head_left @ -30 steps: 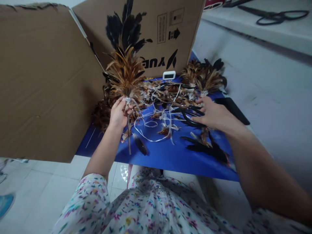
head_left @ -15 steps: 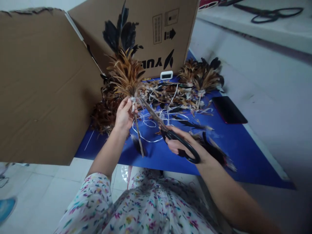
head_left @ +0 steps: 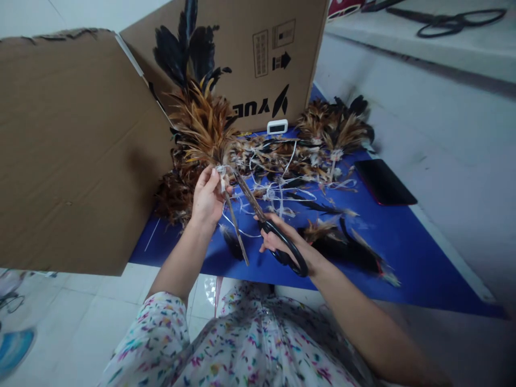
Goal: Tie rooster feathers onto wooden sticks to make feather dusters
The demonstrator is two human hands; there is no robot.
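Note:
My left hand [head_left: 207, 196] grips a bundle of brown and black feathers [head_left: 199, 115] where white string binds it to a thin stick [head_left: 236, 228]. The feathers fan upward in front of the cardboard box. My right hand [head_left: 284, 244] holds black-handled scissors [head_left: 264, 220], fingers through the loops. The blades point up and left, their tips at the tied spot beside my left thumb.
A blue table top [head_left: 403, 252] carries loose feathers [head_left: 342, 247], cut white string [head_left: 278, 188], more tied feather bundles [head_left: 336, 129] and a dark phone [head_left: 385, 183]. A large cardboard box [head_left: 72, 150] stands at left and back. Another pair of scissors [head_left: 451, 21] lies far right.
My right hand picked the scissors up off the table and brought their blades to the tied part of the bundle. The left hand kept the bundle upright and shifted slightly.

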